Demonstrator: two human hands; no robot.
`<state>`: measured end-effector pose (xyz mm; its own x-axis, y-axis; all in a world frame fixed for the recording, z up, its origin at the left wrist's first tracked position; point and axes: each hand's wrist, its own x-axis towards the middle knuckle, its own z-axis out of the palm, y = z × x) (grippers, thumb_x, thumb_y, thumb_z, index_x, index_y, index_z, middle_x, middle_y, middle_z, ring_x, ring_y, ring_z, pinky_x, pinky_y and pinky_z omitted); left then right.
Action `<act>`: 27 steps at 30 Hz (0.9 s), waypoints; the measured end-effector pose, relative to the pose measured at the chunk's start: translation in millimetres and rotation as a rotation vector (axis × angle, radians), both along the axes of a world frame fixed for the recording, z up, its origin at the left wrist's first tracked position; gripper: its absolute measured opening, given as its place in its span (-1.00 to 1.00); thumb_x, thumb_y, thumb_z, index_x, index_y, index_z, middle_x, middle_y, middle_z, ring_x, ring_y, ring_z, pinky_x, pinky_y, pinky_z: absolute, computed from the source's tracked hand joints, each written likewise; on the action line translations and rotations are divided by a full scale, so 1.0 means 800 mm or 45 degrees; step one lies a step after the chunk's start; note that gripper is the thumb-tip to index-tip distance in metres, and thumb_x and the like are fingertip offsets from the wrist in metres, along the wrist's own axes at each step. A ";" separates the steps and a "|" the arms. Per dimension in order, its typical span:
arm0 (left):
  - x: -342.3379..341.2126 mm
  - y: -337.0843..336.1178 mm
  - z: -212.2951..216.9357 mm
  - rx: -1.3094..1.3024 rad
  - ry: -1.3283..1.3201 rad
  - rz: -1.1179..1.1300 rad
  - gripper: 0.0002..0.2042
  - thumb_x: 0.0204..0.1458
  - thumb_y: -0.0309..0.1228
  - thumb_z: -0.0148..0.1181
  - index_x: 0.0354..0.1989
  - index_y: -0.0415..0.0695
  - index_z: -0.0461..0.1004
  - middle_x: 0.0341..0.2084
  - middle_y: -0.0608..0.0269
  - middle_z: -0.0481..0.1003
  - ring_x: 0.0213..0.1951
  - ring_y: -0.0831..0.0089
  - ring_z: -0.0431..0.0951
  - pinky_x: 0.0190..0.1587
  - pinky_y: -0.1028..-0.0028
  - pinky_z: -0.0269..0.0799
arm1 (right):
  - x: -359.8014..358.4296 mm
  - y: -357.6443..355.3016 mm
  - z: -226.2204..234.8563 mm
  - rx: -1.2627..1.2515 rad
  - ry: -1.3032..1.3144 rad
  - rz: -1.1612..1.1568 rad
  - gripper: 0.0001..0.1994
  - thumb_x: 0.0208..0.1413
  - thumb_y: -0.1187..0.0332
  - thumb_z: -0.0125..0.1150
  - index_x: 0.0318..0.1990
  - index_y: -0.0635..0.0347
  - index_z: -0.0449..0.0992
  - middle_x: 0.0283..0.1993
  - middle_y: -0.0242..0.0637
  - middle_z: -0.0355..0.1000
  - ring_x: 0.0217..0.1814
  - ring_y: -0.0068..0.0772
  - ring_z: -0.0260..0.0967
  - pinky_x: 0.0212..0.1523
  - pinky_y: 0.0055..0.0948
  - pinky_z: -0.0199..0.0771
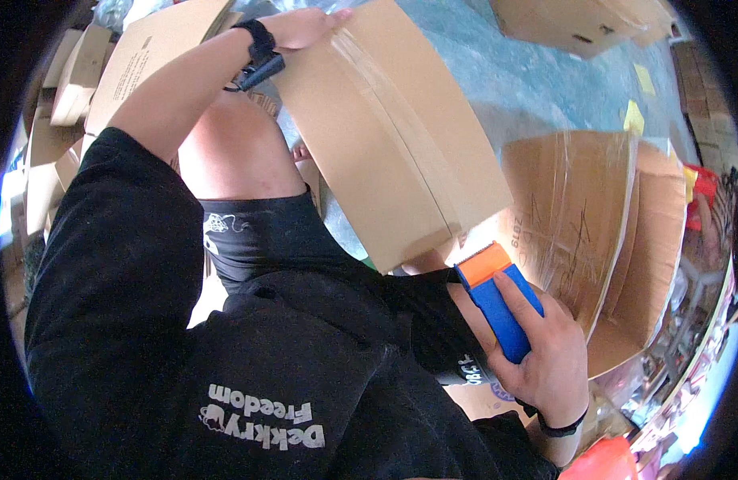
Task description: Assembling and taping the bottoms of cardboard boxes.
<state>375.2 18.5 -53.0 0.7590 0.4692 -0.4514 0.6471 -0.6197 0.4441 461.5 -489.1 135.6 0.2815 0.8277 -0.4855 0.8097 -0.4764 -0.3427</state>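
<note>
— What sits closest to the camera?

— Black fabric: the person's black short-sleeved shirt with pale lettering (pixel 249 376) fills the near left, with black shorts (pixel 257 232) and a bare knee just beyond it.

— And the right hand?

— Right hand (pixel 545 352) is at the near right, fingers curled tight around the blue handle of a blue and orange plastic tape dispenser (pixel 497 296). Its orange end points up and left, just beside the near corner of the box. A thin black band circles that wrist.

— Where is the box?

— A closed brown cardboard box (pixel 385 136) lies tilted across the middle, resting over the person's lap, its long seam covered by a strip of clear tape running from far to near.

— Left hand?

— Left hand (pixel 305 28) reaches to the far end of that box, palm laid flat on the cardboard with fingers stretched out, pressing rather than grasping. A black strap sits on that wrist.

— Anything else around?

— A larger open brown cardboard box with clear tape across it (pixel 593 216) stands to the right. Flattened cardboard sheets (pixel 137 56) lie stacked at the far left, on a grey-blue floor (pixel 529 72).
</note>
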 end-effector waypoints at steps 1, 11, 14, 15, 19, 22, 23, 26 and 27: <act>-0.002 0.006 -0.001 0.049 0.040 -0.006 -0.12 0.32 0.32 -0.41 -0.01 -0.37 0.57 -0.12 -0.17 0.62 -0.01 0.08 0.61 0.16 0.20 0.40 | -0.004 -0.011 -0.003 0.040 -0.018 -0.009 -0.19 -0.28 0.29 0.43 0.32 -0.03 0.42 -0.04 0.03 0.47 0.00 0.08 0.46 -0.04 -0.02 0.46; 0.015 0.048 -0.011 0.004 0.122 -0.017 -0.05 0.27 0.39 -0.43 0.00 -0.38 0.57 -0.09 -0.18 0.61 0.04 0.05 0.59 0.21 0.20 0.36 | -0.016 -0.041 -0.072 -0.079 0.009 -0.153 -0.43 -0.11 0.28 0.37 0.18 0.02 0.54 -0.11 0.06 0.51 -0.15 0.14 0.52 -0.09 -0.04 0.53; 0.017 0.018 0.003 0.358 0.186 -0.086 -0.04 0.27 0.39 -0.48 0.07 -0.39 0.54 0.03 -0.31 0.53 0.16 -0.09 0.49 0.28 0.14 0.27 | 0.001 -0.020 -0.090 -0.082 0.030 -0.103 -0.50 -0.09 0.24 0.37 0.10 0.02 0.54 -0.30 0.04 0.50 -0.31 0.12 0.52 -0.22 -0.02 0.55; 0.024 0.006 0.004 0.340 0.169 -0.076 -0.04 0.28 0.37 -0.51 0.12 -0.41 0.50 0.09 -0.38 0.48 0.23 -0.16 0.43 0.32 0.13 0.24 | 0.004 -0.018 -0.089 -0.098 0.029 -0.032 -0.49 -0.15 0.27 0.37 0.06 0.05 0.52 -0.30 0.03 0.52 -0.29 0.09 0.55 -0.24 -0.04 0.58; 0.026 0.021 -0.005 0.279 0.183 -0.070 0.00 0.27 0.39 -0.55 0.16 -0.44 0.47 0.12 -0.41 0.45 0.27 -0.17 0.39 0.37 0.14 0.16 | 0.014 -0.007 -0.111 0.077 0.006 0.053 -0.59 -0.17 0.29 0.35 -0.07 0.09 0.56 -0.37 0.02 0.51 -0.28 0.12 0.55 -0.21 -0.02 0.60; 0.021 0.015 -0.010 0.283 0.105 -0.002 -0.02 0.28 0.37 -0.54 0.16 -0.43 0.46 0.14 -0.39 0.45 0.28 -0.16 0.38 0.37 0.16 0.16 | 0.020 0.018 -0.130 0.097 0.018 0.091 -0.65 -0.20 0.28 0.35 -0.17 0.12 0.61 -0.38 0.00 0.55 -0.24 0.09 0.57 -0.16 -0.05 0.62; 0.023 0.018 -0.011 0.260 0.122 0.026 -0.02 0.28 0.37 -0.53 0.17 -0.42 0.46 0.15 -0.38 0.45 0.28 -0.15 0.39 0.36 0.16 0.16 | 0.023 0.024 -0.137 0.145 0.034 0.134 -0.66 -0.21 0.28 0.35 -0.19 0.12 0.63 -0.37 -0.01 0.56 -0.23 0.08 0.58 -0.14 -0.06 0.63; 0.014 0.025 -0.015 0.124 0.025 0.028 -0.06 0.30 0.35 -0.46 0.17 -0.43 0.46 0.10 -0.35 0.49 0.23 -0.05 0.44 0.33 0.18 0.21 | 0.047 0.045 -0.127 0.100 0.176 0.049 -0.60 -0.21 0.19 0.39 -0.16 0.17 0.63 -0.31 0.06 0.58 -0.19 0.14 0.56 -0.12 -0.05 0.58; 0.011 0.024 -0.014 -0.003 -0.045 0.107 -0.07 0.31 0.34 -0.43 0.17 -0.44 0.46 0.08 -0.33 0.51 0.22 0.00 0.46 0.32 0.20 0.22 | 0.052 0.049 -0.125 0.040 0.191 0.016 -0.61 -0.22 0.18 0.39 -0.19 0.18 0.65 -0.29 0.07 0.58 -0.18 0.15 0.56 -0.10 -0.08 0.59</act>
